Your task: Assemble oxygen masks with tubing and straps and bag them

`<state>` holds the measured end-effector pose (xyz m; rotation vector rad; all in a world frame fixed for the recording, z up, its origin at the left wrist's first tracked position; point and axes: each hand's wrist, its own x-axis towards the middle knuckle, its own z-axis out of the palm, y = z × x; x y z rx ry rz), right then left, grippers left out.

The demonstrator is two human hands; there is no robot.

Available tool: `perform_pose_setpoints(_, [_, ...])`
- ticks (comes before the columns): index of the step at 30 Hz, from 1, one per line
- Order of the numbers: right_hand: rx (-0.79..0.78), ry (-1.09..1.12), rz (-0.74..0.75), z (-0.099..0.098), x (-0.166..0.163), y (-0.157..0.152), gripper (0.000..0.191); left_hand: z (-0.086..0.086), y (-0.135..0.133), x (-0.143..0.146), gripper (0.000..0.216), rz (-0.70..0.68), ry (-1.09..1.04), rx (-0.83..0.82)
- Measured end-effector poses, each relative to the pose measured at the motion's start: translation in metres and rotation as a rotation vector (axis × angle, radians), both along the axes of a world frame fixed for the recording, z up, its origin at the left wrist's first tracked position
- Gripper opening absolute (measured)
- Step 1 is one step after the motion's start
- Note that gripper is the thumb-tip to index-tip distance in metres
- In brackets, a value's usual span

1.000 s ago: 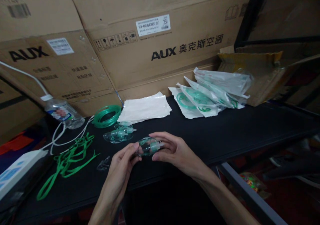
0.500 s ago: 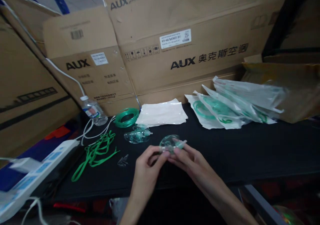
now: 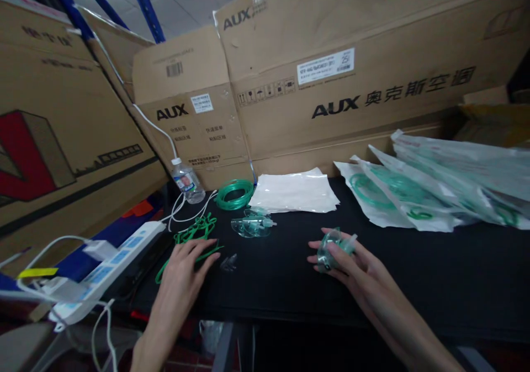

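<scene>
My right hand (image 3: 351, 259) holds a clear, green-tinted oxygen mask (image 3: 328, 253) above the black table, thumb on top and fingers underneath. A pale connector sticks out of the mask toward the right. On the left, my left hand (image 3: 186, 264) reaches over a tangle of green elastic straps (image 3: 197, 229), thumb and fingers apart. Its fingertips are at the straps; whether they touch is unclear. Just right of that hand lie several small clear plastic pieces (image 3: 229, 262). More clear mask parts (image 3: 253, 224) rest on the table between the hands, farther back.
Behind are a coil of green tubing (image 3: 234, 195), a stack of white pouches (image 3: 293, 192) and a plastic bottle (image 3: 188, 183). Packed bags with tubing (image 3: 393, 195) lean at the right. A white power strip (image 3: 111, 270) with cables runs along the left. Cardboard (image 3: 281, 134) walls the back.
My left hand has let go of the mask and moved left to the green straps. My right hand keeps the mask, now farther right in view. The view has shifted left.
</scene>
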<state>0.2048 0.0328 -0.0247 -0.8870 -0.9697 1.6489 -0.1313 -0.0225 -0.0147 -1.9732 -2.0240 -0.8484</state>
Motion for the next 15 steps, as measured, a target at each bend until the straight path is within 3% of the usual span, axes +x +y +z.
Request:
perform_pose_setpoints(4, [0.029,-0.019,0.063,0.000,-0.001,-0.002,0.066,-0.007,0.005,-0.019,0.036,0.046,0.052,-0.100])
perform_pose_setpoints(8, [0.030,-0.010,0.077,0.002,-0.003,-0.004,0.062,0.004,0.008,-0.016,0.035,0.148,0.046,-0.153])
perform_pose_setpoints(12, [0.033,0.030,0.079,0.001,-0.003,-0.004,0.060,0.040,0.008,-0.017,0.034,0.309,0.022,-0.064])
perform_pose_setpoints(15, [0.033,0.040,0.079,0.002,-0.003,-0.004,0.061,0.083,0.021,-0.021,0.031,0.479,-0.082,0.249])
